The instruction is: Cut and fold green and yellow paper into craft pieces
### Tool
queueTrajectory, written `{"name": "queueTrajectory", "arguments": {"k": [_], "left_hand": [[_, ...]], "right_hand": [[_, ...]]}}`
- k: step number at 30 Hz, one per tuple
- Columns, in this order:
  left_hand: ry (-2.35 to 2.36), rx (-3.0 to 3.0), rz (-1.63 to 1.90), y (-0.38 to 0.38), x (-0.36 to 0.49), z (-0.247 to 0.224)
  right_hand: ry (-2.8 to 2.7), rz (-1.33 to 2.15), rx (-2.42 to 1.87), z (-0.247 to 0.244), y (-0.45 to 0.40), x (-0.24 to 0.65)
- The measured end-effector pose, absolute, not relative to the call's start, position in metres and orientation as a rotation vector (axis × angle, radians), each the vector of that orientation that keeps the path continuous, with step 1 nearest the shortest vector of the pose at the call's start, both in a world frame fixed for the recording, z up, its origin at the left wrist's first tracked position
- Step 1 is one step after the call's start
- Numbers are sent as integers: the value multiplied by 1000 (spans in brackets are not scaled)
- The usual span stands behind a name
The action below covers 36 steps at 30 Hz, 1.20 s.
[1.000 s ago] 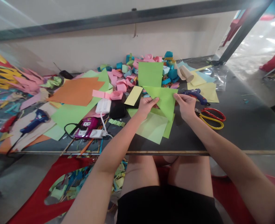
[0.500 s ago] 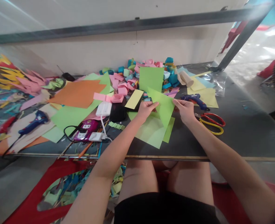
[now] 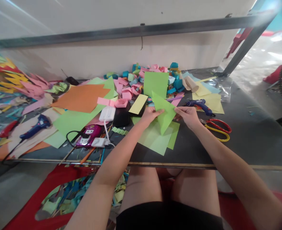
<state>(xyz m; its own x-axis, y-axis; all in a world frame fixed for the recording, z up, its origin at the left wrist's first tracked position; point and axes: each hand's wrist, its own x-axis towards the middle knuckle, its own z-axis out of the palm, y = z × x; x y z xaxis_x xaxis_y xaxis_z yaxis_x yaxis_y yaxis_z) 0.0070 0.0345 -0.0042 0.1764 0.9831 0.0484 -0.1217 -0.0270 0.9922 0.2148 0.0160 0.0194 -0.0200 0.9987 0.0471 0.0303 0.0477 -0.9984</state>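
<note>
A bright green paper [image 3: 164, 113], bent into a pointed shape, hangs between my two hands above the table. My left hand [image 3: 152, 114] pinches its left side, thumb in front. My right hand [image 3: 186, 115] grips its right edge between thumb and fingertips. Under it lie a pale green sheet [image 3: 152, 137] and a brighter green piece [image 3: 174, 135]. Behind, a green rectangle [image 3: 156, 83] leans on a heap of pink and blue paper pieces. A yellow strip [image 3: 138, 104] rests on a dark object left of my hands.
Red and yellow scissors [image 3: 218, 129] and a blue glue gun [image 3: 200, 106] lie right of my right hand. On the left are another glue gun [image 3: 35, 127], orange sheets [image 3: 83, 95], a purple power block [image 3: 89, 135] and a white adapter with cables. A metal bar [image 3: 122, 32] crosses behind.
The held green paper has folded over further, its lower corner now higher and further left. My right hand has moved slightly left and down. The view has shifted a little.
</note>
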Motion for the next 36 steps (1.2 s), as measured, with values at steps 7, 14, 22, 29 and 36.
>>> {"name": "queueTrajectory", "arguments": {"k": [7,14,22,29,36], "left_hand": [[1359,2010,1482,36,-5,2],[1360,2553,906,34,-15,10],[1384,2521,399,32,-6,9],[1474,2533,178,28,-10,16],[1437,2844,69,13,2,21]], "right_hand": [[-1341,1175,-1368,17,19,219],[-1817,709,-1612,17,22,230],[-2021,372,-1663,11,20,227],[-2050,324,-1644,9,19,229],[-2070,327,-1717,13,19,228]]}}
